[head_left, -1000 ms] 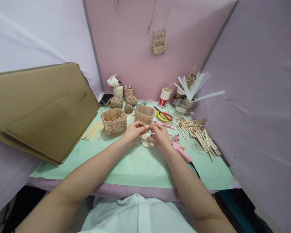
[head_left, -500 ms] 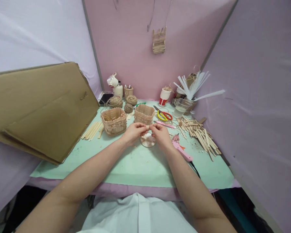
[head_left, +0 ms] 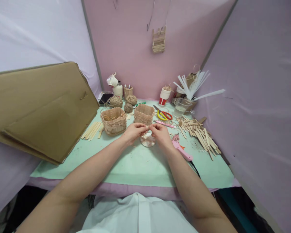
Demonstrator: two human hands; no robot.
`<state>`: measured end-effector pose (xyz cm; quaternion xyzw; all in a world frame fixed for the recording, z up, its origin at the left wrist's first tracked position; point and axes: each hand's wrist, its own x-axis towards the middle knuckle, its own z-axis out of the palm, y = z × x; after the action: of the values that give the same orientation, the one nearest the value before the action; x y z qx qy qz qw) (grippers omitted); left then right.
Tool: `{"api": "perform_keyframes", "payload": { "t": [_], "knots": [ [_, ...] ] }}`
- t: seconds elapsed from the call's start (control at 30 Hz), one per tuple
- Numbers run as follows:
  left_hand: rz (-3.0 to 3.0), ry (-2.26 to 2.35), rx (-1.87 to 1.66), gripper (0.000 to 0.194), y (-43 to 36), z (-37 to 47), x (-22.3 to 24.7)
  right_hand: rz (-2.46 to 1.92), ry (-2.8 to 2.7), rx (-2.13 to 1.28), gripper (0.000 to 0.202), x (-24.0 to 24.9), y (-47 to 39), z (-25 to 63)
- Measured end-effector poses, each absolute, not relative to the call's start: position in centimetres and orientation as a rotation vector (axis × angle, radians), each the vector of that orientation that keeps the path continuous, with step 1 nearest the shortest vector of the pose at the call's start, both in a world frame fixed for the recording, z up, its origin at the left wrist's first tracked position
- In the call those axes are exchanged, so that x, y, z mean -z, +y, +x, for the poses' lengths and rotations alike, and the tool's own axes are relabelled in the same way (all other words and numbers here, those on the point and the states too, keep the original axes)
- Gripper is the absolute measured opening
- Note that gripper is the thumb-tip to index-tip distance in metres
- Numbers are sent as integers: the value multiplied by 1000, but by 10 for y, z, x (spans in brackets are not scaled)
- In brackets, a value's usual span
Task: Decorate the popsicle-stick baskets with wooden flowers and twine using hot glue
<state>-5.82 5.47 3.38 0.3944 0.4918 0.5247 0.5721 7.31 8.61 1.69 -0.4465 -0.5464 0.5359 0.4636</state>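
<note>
Piece [head_left: 147, 127] crosswise between fingertips [head_left: 150, 127]

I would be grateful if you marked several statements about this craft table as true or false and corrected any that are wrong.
1. The left hand and right hand meet at a small pale piece. True.
2. The pink glue gun lies left of the round dish. False: the pink glue gun lies to its right.
3. Thin sticks poke out of the red-and-white cup. True.
4. The left basket is empty. False: wooden pieces lie inside it.
5. The right-hand sticks form a neat stack. False: they lie in a loose, scattered heap.
</note>
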Motion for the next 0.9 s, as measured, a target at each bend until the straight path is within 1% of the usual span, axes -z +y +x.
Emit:
{"api": "perform_keyframes", "payload": {
  "t": [0.17, 0.4, 0.47, 0.6, 0.67, 0.77, 0.9],
  "knots": [
    [947, 1132, -1204, 26, 57, -61, -29, -1081, -1325, -1336, 17, -19, 86, 73],
    [943, 1151, -1203, 21, 57, -61, -29, -1102, -1380, -1323, 20, -19, 85, 74],
    [971, 1187, -1201, 19, 57, -61, -29, -1118, -1455, -1223, 19, -18, 87, 76],
    [1044, 1331, -1228, 15, 59, -66, -31, -1220, -1714, -774, 16, -14, 91, 85],
    [1057, 1366, -1233, 15, 60, -69, -32, -1292, -1874, -610, 16, -11, 93, 89],
    [1054, 1379, -1234, 17, 62, -72, -31, -1320, -2057, -533, 19, -8, 95, 93],
    [1052, 1394, -1233, 19, 64, -72, -30, -1219, -2092, -524, 26, -9, 94, 93]
  ]
}}
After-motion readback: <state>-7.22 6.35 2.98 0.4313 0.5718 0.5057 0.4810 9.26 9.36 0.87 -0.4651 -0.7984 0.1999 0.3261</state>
